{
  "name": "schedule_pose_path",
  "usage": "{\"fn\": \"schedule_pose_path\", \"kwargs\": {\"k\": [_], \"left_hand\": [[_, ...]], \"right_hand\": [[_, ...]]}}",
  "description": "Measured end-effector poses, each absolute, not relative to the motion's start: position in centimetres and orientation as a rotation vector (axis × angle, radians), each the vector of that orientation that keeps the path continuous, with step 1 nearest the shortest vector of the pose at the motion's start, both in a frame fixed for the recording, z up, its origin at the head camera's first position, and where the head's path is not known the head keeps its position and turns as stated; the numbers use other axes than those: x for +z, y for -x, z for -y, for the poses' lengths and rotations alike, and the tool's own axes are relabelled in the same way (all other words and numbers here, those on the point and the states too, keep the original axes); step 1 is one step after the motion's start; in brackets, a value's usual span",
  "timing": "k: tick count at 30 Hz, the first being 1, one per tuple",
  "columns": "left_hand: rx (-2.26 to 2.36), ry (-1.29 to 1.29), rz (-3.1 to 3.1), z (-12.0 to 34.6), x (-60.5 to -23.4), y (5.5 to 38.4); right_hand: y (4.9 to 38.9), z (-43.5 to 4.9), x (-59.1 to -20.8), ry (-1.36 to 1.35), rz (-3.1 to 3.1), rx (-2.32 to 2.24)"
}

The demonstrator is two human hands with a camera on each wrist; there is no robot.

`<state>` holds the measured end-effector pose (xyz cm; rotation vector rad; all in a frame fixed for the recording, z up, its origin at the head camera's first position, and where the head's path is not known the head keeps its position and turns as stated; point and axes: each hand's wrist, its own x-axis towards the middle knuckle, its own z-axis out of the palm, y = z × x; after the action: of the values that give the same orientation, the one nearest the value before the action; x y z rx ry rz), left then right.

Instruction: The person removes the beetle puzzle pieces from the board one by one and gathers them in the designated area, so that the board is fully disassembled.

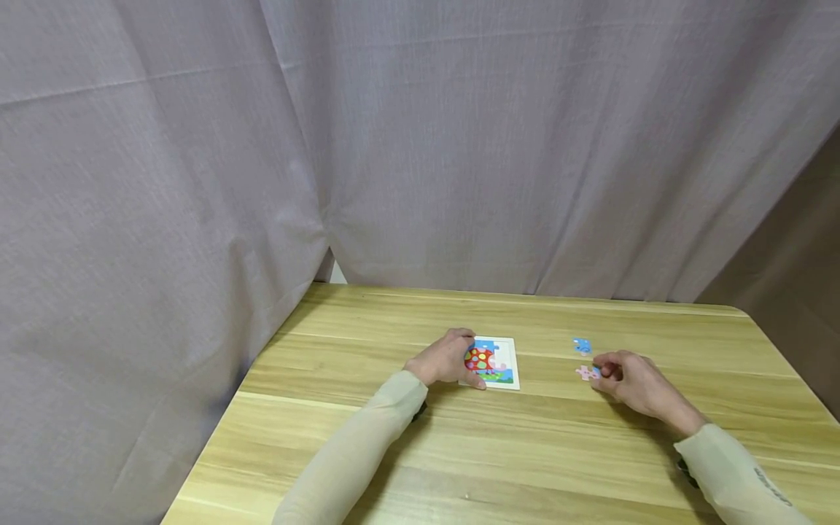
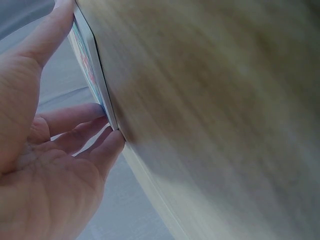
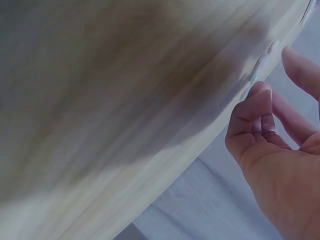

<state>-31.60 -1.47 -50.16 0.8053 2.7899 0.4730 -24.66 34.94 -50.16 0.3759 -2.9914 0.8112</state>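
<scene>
On the table lies a small square jigsaw board (image 1: 516,368) with a white rim, its picture showing a red shape with coloured dots, blue above and green below. White backing shows at the picture's right. My left hand (image 1: 451,357) grips the board's left part, thumb at the near edge and fingers at the far edge. To the right, my right hand (image 1: 638,383) is at a pink-and-blue jigsaw piece (image 1: 585,373) lying on the table, thumb and bent fingers apart around its right end. A blue jigsaw piece (image 1: 582,345) lies just beyond it.
The wooden table (image 1: 459,459) runs back to grey curtains (image 1: 446,146), which hang behind it and along its left side. A darker brown cloth (image 1: 787,248) hangs at the right. Both sleeves (image 1: 367,445) reach in from the near side.
</scene>
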Motion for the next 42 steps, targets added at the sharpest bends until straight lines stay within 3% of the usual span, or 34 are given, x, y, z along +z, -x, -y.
{"fn": "schedule_pose_path", "kwargs": {"k": [42], "left_hand": [[0.493, -0.767, -2.779, 1.5, -50.0, 31.6]], "right_hand": [[26.3, -24.0, -49.5, -0.575, 2.910, 0.908]]}}
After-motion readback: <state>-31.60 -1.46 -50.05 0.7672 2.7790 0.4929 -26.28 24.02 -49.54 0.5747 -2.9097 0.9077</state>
